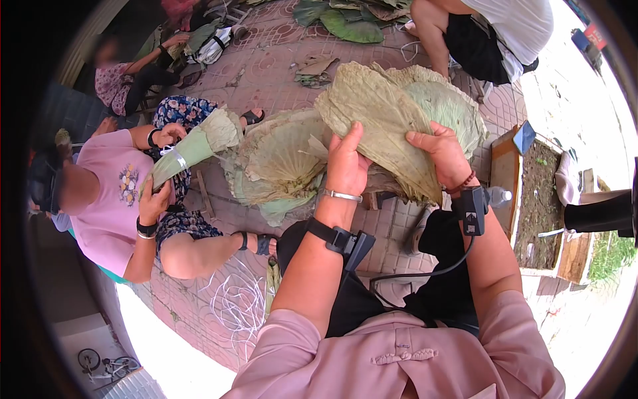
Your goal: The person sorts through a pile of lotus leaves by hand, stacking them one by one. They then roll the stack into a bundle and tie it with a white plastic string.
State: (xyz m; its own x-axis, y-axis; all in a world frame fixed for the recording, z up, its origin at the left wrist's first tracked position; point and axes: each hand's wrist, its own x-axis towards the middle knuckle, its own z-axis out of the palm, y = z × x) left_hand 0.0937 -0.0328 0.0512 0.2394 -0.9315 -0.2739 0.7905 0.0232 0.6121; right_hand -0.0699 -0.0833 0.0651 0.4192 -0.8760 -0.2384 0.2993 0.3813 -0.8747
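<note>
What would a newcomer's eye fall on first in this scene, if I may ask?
The large folded pale-green dried leaf stands out at centre, gripped by the left hand and right hand. At left, a person in a pink shirt holds a rolled green leaf bundle.

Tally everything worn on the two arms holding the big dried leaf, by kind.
Silver bangle: 1, on the left wrist
Reddish bead bracelet: 1, on the right wrist
Black strapped device: 2, one on the left forearm, the other at the right wrist
Total: 4
The left hand and the right hand both grip the dried leaf.
</note>
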